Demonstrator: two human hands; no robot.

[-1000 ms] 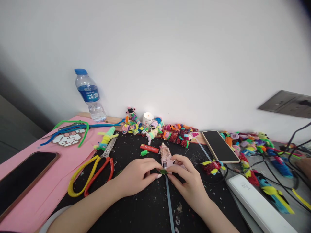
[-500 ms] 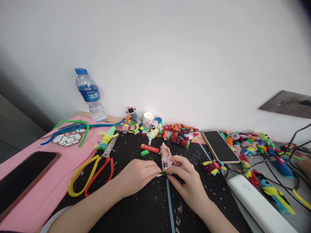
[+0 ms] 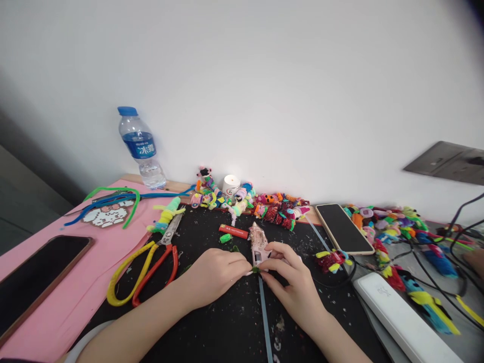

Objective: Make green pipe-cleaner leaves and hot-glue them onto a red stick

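Observation:
My left hand (image 3: pixel 219 276) is closed, thumb and fingertips pinching one side of a small dark green piece of pipe cleaner (image 3: pixel 256 269). On its other side my right hand (image 3: pixel 290 277) grips it with thumb and fingers. Both hands hover low over the black mat. Just beyond the fingertips lies a pale pink hot glue gun (image 3: pixel 257 242), its handle partly hidden by my right hand. A red lighter (image 3: pixel 233 231) and a bright green fuzzy bit (image 3: pixel 226 238) lie left of its nozzle. Scissors (image 3: pixel 166 242) with yellow and red handles rest left of my left hand.
Pipe-cleaner figures (image 3: pixel 272 206) line the wall beside a white roll (image 3: pixel 231 185). A water bottle (image 3: pixel 141 148) stands back left, near pink paper (image 3: pixel 98 257) and a dark phone (image 3: pixel 41 282). Rightward lie another phone (image 3: pixel 344 229), a white power bank (image 3: pixel 401 312) and cables.
Almost nothing differs. Both hands keep their places, and the fingertips on the green piece have shifted only very slightly.

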